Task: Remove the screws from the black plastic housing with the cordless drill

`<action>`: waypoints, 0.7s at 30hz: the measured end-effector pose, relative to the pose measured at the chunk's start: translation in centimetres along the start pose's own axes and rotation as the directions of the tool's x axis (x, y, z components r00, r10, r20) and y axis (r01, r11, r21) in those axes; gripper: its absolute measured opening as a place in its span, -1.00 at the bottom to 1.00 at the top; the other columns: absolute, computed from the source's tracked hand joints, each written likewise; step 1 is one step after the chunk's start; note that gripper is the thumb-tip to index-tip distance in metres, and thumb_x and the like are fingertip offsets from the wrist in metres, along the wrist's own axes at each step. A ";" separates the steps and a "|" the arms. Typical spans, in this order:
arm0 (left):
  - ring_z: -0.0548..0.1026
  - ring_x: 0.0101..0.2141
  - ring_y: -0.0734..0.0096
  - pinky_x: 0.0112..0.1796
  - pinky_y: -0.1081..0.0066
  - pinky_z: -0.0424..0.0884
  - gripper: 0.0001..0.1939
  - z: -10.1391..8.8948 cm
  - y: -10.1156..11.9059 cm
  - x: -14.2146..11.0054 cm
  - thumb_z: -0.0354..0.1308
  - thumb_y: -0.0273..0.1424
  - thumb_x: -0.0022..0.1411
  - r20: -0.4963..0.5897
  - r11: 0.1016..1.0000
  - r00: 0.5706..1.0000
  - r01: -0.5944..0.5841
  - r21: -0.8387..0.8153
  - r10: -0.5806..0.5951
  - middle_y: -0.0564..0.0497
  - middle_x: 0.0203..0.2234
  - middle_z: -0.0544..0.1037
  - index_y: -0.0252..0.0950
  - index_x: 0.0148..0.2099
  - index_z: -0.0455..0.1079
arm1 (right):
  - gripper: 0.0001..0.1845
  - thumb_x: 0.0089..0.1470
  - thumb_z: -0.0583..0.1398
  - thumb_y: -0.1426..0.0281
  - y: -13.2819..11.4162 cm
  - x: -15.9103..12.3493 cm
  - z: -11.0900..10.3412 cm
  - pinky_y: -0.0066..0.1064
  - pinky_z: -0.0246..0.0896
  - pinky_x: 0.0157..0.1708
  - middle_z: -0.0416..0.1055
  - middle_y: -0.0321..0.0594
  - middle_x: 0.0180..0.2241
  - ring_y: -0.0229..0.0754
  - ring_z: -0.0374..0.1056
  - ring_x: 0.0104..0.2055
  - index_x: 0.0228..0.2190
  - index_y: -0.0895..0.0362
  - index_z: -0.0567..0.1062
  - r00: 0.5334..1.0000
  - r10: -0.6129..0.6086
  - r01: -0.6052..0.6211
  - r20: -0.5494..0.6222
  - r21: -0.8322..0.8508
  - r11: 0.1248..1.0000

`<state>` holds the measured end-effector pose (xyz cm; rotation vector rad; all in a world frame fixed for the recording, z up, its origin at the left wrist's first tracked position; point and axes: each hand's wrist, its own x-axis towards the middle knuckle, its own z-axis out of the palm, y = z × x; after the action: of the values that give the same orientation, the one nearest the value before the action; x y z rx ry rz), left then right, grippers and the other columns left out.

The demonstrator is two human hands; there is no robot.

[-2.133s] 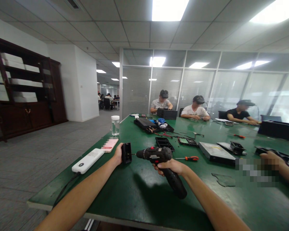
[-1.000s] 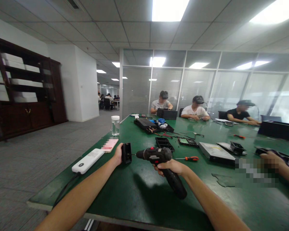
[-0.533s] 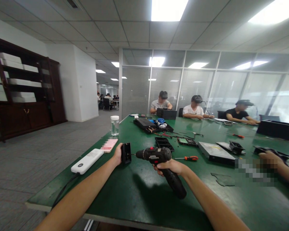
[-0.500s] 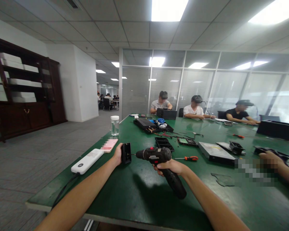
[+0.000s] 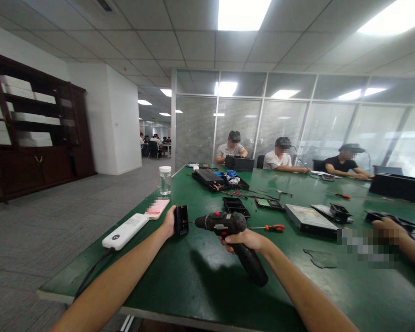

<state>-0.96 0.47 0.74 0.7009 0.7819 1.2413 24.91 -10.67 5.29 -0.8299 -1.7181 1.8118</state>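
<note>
My left hand (image 5: 170, 222) is closed on the side of a small black box-shaped part (image 5: 182, 220), held up on edge above the green table (image 5: 152, 281). Its hollow side faces right. My right hand (image 5: 244, 240) grips a black cordless drill (image 5: 224, 222) by the handle, a finger near the red trigger. The drill's thin bit points left and reaches the black part; whether it sits on a screw is too small to tell. An orange-handled screwdriver (image 5: 274, 228) lies just right of the drill.
Left of my hands lie a white power bank (image 5: 126, 232) with a cable and a pink phone (image 5: 157, 209), near a clear jar (image 5: 165, 180). Behind the drill are a black frame (image 5: 235, 206), a circuit board part (image 5: 269, 204) and a silver drive (image 5: 310, 219). A co-worker's hand (image 5: 387, 228) is at right.
</note>
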 end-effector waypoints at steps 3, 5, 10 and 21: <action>0.31 -0.70 0.41 -0.65 0.42 0.22 -0.71 -0.2 -0.1 0.2 -0.09 -0.20 -0.11 0.011 1.000 1.000 -0.008 0.008 0.008 0.02 -0.73 0.32 -0.34 -0.56 0.24 | -0.67 -0.24 0.16 0.39 0.0 0.0 -0.1 -0.51 0.06 -0.56 0.20 -0.24 -0.49 -0.37 0.17 -0.53 -0.34 0.26 0.30 1.000 0.009 -0.009 0.002 0.002 1.000; 0.31 -0.69 0.40 -0.64 0.41 0.23 -0.71 -0.3 -0.1 0.3 -0.09 -0.20 -0.11 0.016 1.000 1.000 -0.012 0.013 0.011 0.02 -0.73 0.33 -0.34 -0.56 0.24 | -0.67 -0.24 0.16 0.38 0.1 0.1 -0.1 -0.51 0.06 -0.55 0.20 -0.24 -0.50 -0.37 0.17 -0.53 -0.34 0.26 0.29 1.000 0.015 -0.015 0.004 0.008 1.000; 0.33 -0.67 0.39 -0.62 0.41 0.24 -0.70 -0.3 -0.1 0.3 -0.09 -0.19 -0.11 0.018 1.000 1.000 -0.006 0.014 0.006 0.00 -0.71 0.34 -0.35 -0.55 0.25 | -0.66 -0.24 0.16 0.38 0.1 0.1 -0.1 -0.51 0.06 -0.56 0.20 -0.23 -0.50 -0.37 0.17 -0.53 -0.33 0.27 0.29 1.000 0.010 -0.010 0.005 0.024 1.000; 0.32 -0.68 0.39 -0.63 0.41 0.23 -0.70 -0.2 -0.1 0.2 -0.09 -0.20 -0.11 0.018 1.000 1.000 -0.004 0.006 0.004 0.01 -0.72 0.33 -0.35 -0.53 0.25 | -0.69 -0.23 0.15 0.38 0.1 0.1 -0.1 -0.51 0.07 -0.55 0.20 -0.24 -0.50 -0.36 0.17 -0.52 -0.35 0.25 0.30 1.000 0.008 -0.008 -0.006 0.007 1.000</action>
<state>-1.06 0.63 0.55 0.7175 0.7702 1.2356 24.92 -10.55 5.15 -0.8402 -1.7056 1.8180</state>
